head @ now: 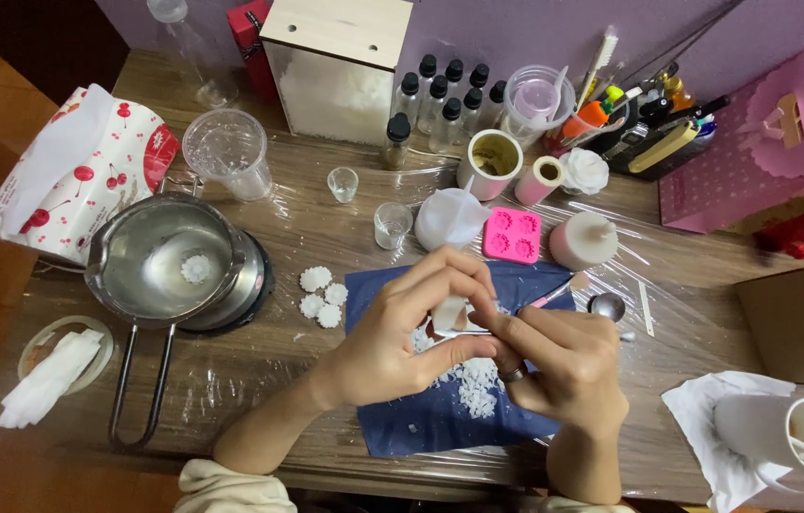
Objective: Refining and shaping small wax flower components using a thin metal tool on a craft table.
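Head cam looking down: my left hand (392,342) and right hand (559,366) are both pinched shut on a small white wax piece (449,313), held over the blue cloth (402,418) with wax flakes (473,385) under it. Looks like I'm trimming it; next needs gentle scraping, since it seems brittle.

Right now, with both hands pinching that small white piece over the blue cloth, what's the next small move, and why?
Probably keep the white piece low over the blue cloth and go on working it there. The left hand and right hand both grip it, and white flakes already lie on the cloth beneath, so whatever falls would likely land there rather than on the table.
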